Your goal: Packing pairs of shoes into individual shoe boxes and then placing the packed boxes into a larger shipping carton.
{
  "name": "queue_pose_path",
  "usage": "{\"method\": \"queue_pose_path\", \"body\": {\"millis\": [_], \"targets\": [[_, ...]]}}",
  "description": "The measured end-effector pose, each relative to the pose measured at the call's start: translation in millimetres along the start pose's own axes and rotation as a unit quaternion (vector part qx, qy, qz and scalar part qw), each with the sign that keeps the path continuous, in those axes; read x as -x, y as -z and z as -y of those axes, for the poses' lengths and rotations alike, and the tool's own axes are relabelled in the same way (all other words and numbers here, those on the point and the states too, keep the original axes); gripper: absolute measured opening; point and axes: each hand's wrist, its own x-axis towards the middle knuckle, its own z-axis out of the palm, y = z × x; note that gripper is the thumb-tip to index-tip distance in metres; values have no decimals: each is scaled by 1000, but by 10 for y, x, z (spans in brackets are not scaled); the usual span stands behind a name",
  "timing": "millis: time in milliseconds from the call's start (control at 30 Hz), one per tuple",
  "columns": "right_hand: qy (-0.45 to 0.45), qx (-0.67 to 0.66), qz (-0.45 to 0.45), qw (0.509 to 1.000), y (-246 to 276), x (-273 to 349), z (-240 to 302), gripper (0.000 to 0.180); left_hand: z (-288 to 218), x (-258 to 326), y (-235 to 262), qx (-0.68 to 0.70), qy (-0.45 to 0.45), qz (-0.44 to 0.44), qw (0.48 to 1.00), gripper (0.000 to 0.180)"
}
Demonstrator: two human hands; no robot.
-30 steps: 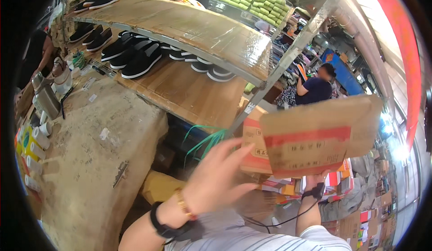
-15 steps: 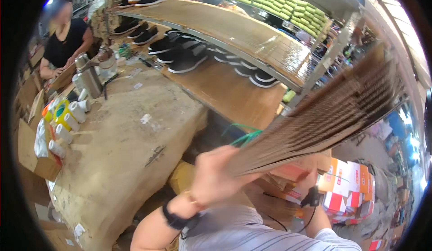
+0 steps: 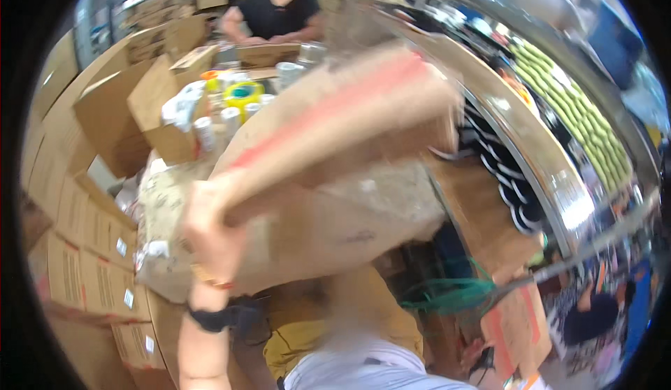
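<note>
My left hand [image 3: 213,226] is closed round the near end of a bundle of folded brown cardboard [image 3: 335,121] with a red stripe. The bundle slants up and to the right above the covered worktable [image 3: 307,236], smeared by motion. At the lower right, my right hand [image 3: 475,355] shows only in part, low beside another cardboard piece [image 3: 517,323] with red marks. Whether its fingers grip that piece is unclear. Green strapping [image 3: 447,293] lies loosely bunched between the table and the right hand.
White thread spools [image 3: 231,121] and a yellow tape roll [image 3: 242,94] stand at the table's far side, by an open carton [image 3: 164,103]. Stacked cartons [image 3: 91,264] line the left. A rack [image 3: 482,229] with black shoes [image 3: 514,194] stands right. Another person [image 3: 276,12] is behind the table.
My view has turned left. My left hand has swung the cardboard bundle from the right side over the worktable. My right hand now appears lower in the picture.
</note>
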Motion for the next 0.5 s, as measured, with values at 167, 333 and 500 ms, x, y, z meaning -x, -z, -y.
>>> {"method": "queue_pose_path", "body": {"millis": [167, 333, 500], "targets": [[199, 168, 406, 876, -732, 1120, 992, 44, 337, 1109, -714, -126, 15, 151, 980, 42], [331, -114, 521, 779, -2032, 2352, 2084, 28, 434, 1496, -765, -74, 11, 192, 979, 45], [501, -35, 512, 696, -2831, 2611, 2334, 73, 545, 1409, -334, -58, 219, 126, 966, 45]]}}
